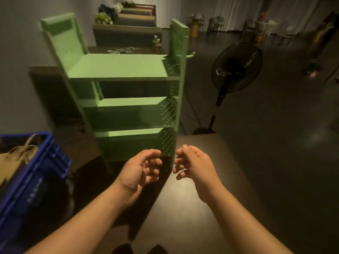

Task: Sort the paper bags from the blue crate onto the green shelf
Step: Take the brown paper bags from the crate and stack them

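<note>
Nearest my lens: two bare forearms, reaching forward side by side over a dark floor [183, 208]. Item one, left hand [141, 169]: palm turned inward, fingers loosely curled, holding nothing. Item two, right hand [192, 162]: mirror pose, fingers relaxed and slightly bent, likewise holding nothing; the two sets of fingertips face each other, near but apart. Item three, green shelf [126, 70]: upright just beyond the hands, with a perforated right side panel; I see nothing on the tiers I can make out (lower ones partly shadowed). Item four, blue crate [42, 173]: at my lower left, well apart from both hands. Item five, paper bags [12, 162]: brown, lying inside the crate, twine handles showing at the top; I cannot tell their count. Item six, black standing fan [236, 68]: right of the shelf, on the floor.
</note>
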Motion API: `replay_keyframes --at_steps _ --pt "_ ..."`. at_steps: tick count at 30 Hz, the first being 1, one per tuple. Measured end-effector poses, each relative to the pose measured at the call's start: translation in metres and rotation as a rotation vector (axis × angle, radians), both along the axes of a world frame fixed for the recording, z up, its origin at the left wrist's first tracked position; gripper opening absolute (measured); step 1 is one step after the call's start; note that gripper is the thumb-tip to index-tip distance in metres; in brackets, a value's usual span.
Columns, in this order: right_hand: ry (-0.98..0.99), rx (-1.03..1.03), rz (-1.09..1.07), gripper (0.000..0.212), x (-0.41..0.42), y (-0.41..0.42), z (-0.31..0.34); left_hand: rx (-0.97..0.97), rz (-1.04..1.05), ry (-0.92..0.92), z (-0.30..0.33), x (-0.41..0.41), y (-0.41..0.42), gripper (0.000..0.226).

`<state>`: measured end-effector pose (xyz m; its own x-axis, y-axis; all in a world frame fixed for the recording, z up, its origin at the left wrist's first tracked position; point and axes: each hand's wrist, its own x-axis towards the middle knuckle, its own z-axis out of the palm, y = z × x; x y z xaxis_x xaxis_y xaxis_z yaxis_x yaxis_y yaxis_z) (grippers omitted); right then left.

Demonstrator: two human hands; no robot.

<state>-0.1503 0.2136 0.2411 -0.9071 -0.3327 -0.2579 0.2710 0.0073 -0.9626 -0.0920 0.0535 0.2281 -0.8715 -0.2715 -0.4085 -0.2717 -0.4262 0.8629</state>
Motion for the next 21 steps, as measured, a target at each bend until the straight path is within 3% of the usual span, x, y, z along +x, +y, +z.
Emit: replay_keyframes --at_steps 11,21 --pt "0.007 0.022 0.35 0.028 0.035 -0.153 0.009 0.038 0.323 0.011 0.007 0.092 -0.127 0.026" --pt "-0.019 0.066 0.698 0.029 0.074 -0.238 0.012 -0.082 0.696 0.024 0.018 0.175 -0.17 0.023"
